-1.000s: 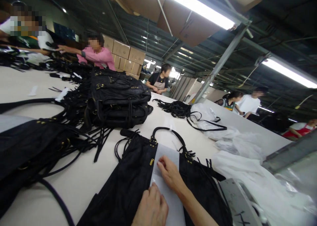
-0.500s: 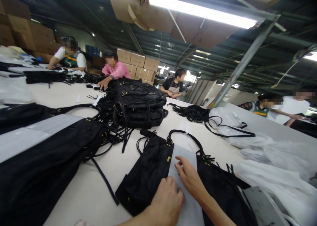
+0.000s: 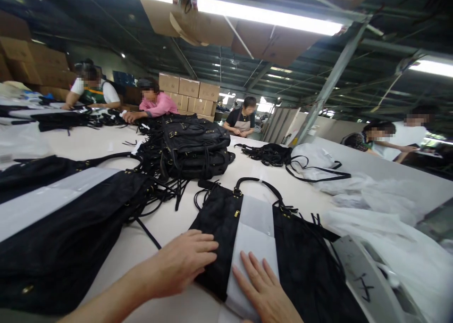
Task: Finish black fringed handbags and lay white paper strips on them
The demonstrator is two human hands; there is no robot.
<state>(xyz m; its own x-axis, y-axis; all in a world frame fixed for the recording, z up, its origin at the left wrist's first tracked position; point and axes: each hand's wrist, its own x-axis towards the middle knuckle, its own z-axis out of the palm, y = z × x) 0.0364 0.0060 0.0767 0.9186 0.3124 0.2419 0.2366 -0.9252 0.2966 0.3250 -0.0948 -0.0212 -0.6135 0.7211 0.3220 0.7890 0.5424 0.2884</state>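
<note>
A black handbag (image 3: 219, 224) lies flat on the table before me, its looped handle pointing away. Around its middle runs a white paper strip (image 3: 256, 214). My right hand (image 3: 262, 285) rests flat on the strip's near part, fingers spread. At the bag's left edge is my left hand (image 3: 184, 259), its fingers stretched out over the black material; the thumb is partly hidden. To the left lies another black bag (image 3: 102, 219) with a similar white strip across it.
Stacked black bags (image 3: 196, 141) with loose straps stand farther back on the white table (image 3: 116, 266). A smaller black bundle (image 3: 269, 154) lies beyond the handle. Clear plastic bags (image 3: 385, 233) and a grey holder (image 3: 364, 276) are on the right. Several people work around the table.
My left hand has moved left off the strip to the bag's edge. My right hand has come nearer and flattened onto the strip. The view has shifted slightly.
</note>
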